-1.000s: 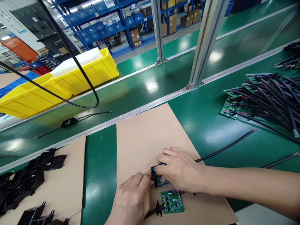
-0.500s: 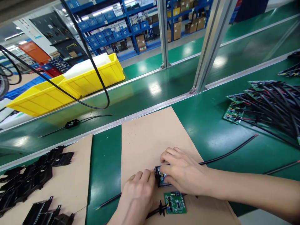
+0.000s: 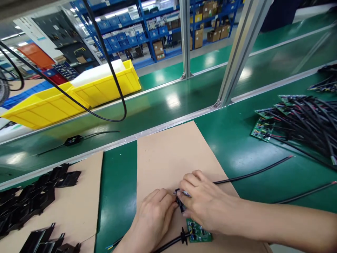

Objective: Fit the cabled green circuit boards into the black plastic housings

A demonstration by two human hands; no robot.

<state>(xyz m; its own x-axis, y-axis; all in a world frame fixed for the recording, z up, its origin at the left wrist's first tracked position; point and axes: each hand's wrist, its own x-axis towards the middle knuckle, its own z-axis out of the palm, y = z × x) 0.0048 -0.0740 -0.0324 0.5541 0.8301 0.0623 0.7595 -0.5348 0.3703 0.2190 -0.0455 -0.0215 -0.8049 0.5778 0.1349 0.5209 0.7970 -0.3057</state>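
Lower centre: left hand (image 3: pixel 155 214) and right hand (image 3: pixel 204 205) both pinch small black housing (image 3: pixel 180 203), apparently seating it; next needs firm, aligned squeeze.

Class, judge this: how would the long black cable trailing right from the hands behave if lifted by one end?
The black cable would probably droop, since it lies in a loose curve across the green mat. It looks thin, so likely light. Its round jacket might slide easily.

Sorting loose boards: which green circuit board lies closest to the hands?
The single board on the cardboard, just under the right hand; the others sit piled with black wires far to the right.
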